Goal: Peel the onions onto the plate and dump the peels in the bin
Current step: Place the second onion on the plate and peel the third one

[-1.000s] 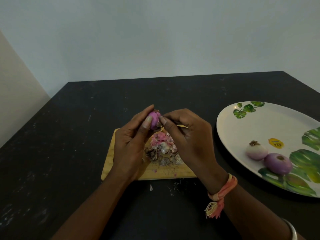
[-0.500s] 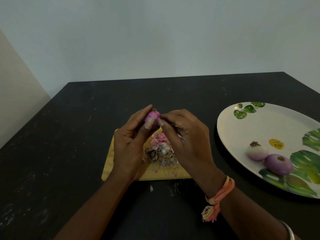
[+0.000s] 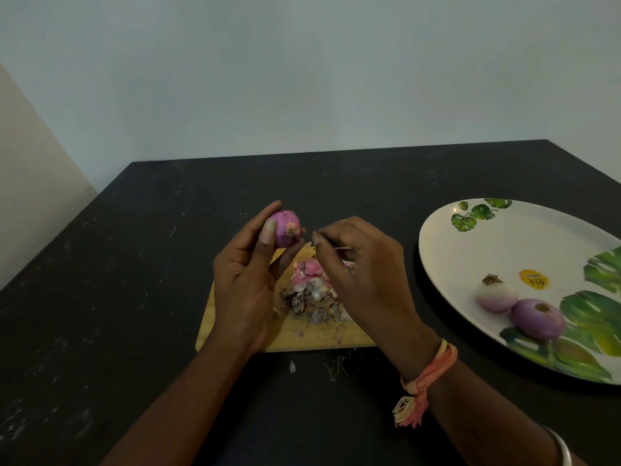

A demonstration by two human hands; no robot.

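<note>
My left hand [image 3: 245, 284] grips a small purple onion [image 3: 285, 228] above the wooden board [image 3: 322, 338], a shred of skin still clinging to its tip. Just right of that onion is my right hand [image 3: 363, 274], a small gap apart from it, with fingers curled and the thumb against the fingertips; I see nothing between them. A heap of pink and dry peels [image 3: 314, 294] lies on the board under both hands. Two peeled onions [image 3: 497, 295] [image 3: 537, 319] rest on the leaf-printed white plate [image 3: 470, 250] at the right. No bin is in view.
The black table [image 3: 117, 280] reaches back to a pale wall. A few peel scraps and root threads [image 3: 332, 366] lie on the table just in front of the board. A yellow sticker [image 3: 534, 279] sits on the plate.
My right hand has pulled away from the onion to the right; earlier its fingertips were at the onion's tip. The left hand has turned the onion slightly and still holds it.
</note>
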